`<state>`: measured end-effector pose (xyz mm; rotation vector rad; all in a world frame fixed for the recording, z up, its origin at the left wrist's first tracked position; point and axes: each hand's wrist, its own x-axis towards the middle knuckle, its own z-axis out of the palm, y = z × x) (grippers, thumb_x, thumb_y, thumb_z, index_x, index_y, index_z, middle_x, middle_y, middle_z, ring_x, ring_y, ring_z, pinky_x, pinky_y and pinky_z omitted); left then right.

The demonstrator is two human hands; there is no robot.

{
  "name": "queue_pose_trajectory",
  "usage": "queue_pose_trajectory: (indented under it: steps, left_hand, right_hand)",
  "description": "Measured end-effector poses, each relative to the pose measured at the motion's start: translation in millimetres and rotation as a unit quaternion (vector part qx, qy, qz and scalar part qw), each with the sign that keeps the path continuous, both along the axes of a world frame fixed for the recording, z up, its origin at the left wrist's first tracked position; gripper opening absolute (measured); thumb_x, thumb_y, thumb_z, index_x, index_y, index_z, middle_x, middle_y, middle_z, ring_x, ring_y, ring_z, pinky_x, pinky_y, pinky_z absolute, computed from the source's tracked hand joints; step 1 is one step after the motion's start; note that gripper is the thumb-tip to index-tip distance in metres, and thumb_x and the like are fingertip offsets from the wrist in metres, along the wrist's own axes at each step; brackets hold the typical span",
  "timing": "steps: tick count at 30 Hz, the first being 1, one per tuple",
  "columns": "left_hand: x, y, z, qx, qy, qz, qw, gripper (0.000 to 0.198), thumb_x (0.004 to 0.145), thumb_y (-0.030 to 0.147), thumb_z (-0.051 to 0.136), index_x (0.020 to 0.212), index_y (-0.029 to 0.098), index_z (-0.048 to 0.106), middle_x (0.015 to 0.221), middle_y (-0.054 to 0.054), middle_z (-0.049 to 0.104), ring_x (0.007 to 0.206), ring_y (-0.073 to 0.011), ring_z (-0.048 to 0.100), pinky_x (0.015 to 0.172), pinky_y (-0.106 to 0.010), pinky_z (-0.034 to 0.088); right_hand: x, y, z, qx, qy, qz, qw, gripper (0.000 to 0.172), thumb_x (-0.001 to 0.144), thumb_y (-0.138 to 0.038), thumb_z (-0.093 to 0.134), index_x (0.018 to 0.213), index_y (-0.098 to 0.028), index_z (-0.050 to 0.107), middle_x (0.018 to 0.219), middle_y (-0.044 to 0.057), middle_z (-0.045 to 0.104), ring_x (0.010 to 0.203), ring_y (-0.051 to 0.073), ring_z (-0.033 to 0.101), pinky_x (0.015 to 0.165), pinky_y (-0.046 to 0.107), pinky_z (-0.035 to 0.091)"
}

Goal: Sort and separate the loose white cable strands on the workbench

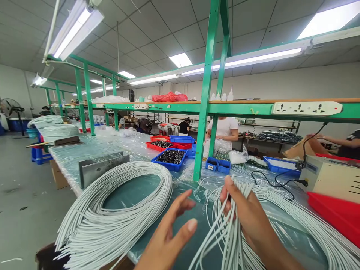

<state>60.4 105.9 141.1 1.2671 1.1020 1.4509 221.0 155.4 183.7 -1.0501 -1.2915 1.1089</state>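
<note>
My right hand [247, 213] grips a bundle of thin white wires [225, 232] near their upper ends, which stick out above my fingers. The wires trail down toward the table's near edge and loop off to the right. My left hand [168, 232] hovers open just left of the bundle, fingers spread, holding nothing. A large loose coil of white wires [118, 210] lies on the plastic-covered table [92, 148] to the left of my left hand.
A green frame post [203, 112] rises behind the wires. Blue and red bins [171, 156] hold dark parts. A beige machine [332, 178] and red tray [337, 215] sit at right. A metal block [101, 168] lies at left. People work across the bench.
</note>
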Motion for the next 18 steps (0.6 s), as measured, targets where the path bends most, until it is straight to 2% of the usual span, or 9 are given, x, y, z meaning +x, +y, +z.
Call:
queue_pose_trajectory:
  steps: [3,6,8,10,12,13,15,16,18]
  left_hand:
    - [14,18,58.5,0.03,0.028,-0.21,0.977,0.058,0.06,0.024,0.072,0.115,0.023,0.054,0.116,-0.008,0.057,0.112,-0.0239,0.048,0.095,-0.034,0.034]
    - [40,35,81.1,0.01,-0.006,-0.397,0.918,0.022,0.062,0.01,0.063,0.083,0.015,0.064,0.081,-0.006,0.064,0.081,-0.0188,0.059,0.079,-0.031,0.043]
    - [57,42,80.1,0.009,-0.016,-0.396,0.918,0.006,0.065,0.01,0.057,0.065,0.015,0.059,0.058,0.0,0.056,0.058,-0.0124,0.054,0.069,-0.028,0.043]
    - [69,46,74.1,0.006,-0.018,-0.359,0.933,0.016,0.069,0.015,0.052,0.055,0.018,0.047,0.044,0.006,0.042,0.042,-0.0084,0.043,0.056,-0.026,0.041]
    - [76,48,68.8,0.003,-0.023,-0.34,0.94,0.02,0.073,0.022,0.049,0.054,0.02,0.042,0.04,0.009,0.033,0.036,-0.0071,0.034,0.048,-0.024,0.038]
    - [77,49,67.3,0.006,-0.021,-0.342,0.939,0.019,0.074,0.025,0.048,0.056,0.02,0.044,0.04,0.009,0.032,0.036,-0.0071,0.033,0.047,-0.024,0.038]
    - [78,49,66.7,0.019,-0.01,-0.354,0.935,0.018,0.077,0.029,0.048,0.063,0.018,0.051,0.041,0.009,0.032,0.037,-0.0073,0.035,0.048,-0.023,0.04]
    - [78,49,67.4,0.023,-0.003,-0.362,0.932,0.019,0.077,0.031,0.048,0.066,0.017,0.053,0.041,0.009,0.031,0.037,-0.0074,0.036,0.049,-0.023,0.04]
    - [77,50,69.5,0.027,0.014,-0.373,0.927,0.021,0.078,0.032,0.048,0.066,0.016,0.054,0.042,0.009,0.031,0.038,-0.0074,0.037,0.05,-0.024,0.04]
  right_hand:
    - [-3,-2,28.5,0.074,-0.019,0.007,0.997,0.047,0.071,-0.062,0.049,0.056,-0.018,0.049,0.043,-0.005,0.044,0.038,0.007,0.042,0.04,0.019,0.034]
    - [-2,-3,49.7,0.104,-0.041,0.008,0.994,0.046,0.071,-0.063,0.048,0.058,-0.019,0.049,0.042,-0.004,0.045,0.039,0.009,0.043,0.039,0.02,0.034]
    - [3,-1,58.4,0.123,-0.087,0.02,0.988,0.045,0.073,-0.062,0.046,0.058,-0.019,0.048,0.043,-0.004,0.045,0.041,0.011,0.045,0.041,0.021,0.035]
    - [11,4,63.8,0.177,-0.161,0.035,0.97,0.041,0.076,-0.057,0.046,0.064,-0.019,0.053,0.056,-0.001,0.053,0.053,0.013,0.051,0.05,0.025,0.041]
    - [20,10,67.3,0.248,-0.227,-0.003,0.942,0.036,0.075,-0.052,0.052,0.091,-0.02,0.059,0.081,0.002,0.06,0.074,0.017,0.056,0.066,0.03,0.045]
    - [25,13,68.8,0.286,-0.248,-0.051,0.924,0.049,0.072,-0.05,0.057,0.112,-0.022,0.052,0.095,0.004,0.059,0.084,0.02,0.055,0.073,0.034,0.044]
    - [32,16,71.8,0.368,-0.28,-0.176,0.869,0.086,0.066,-0.049,0.064,0.136,-0.024,0.022,0.115,0.008,0.052,0.102,0.026,0.048,0.083,0.043,0.041]
    - [34,17,73.4,0.421,-0.303,-0.224,0.825,0.091,0.066,-0.048,0.064,0.138,-0.023,0.015,0.123,0.01,0.047,0.11,0.027,0.043,0.088,0.045,0.037]
    - [38,16,76.7,0.496,-0.361,-0.224,0.757,0.071,0.076,-0.043,0.056,0.136,-0.024,0.024,0.132,0.007,0.041,0.119,0.026,0.036,0.096,0.045,0.031]
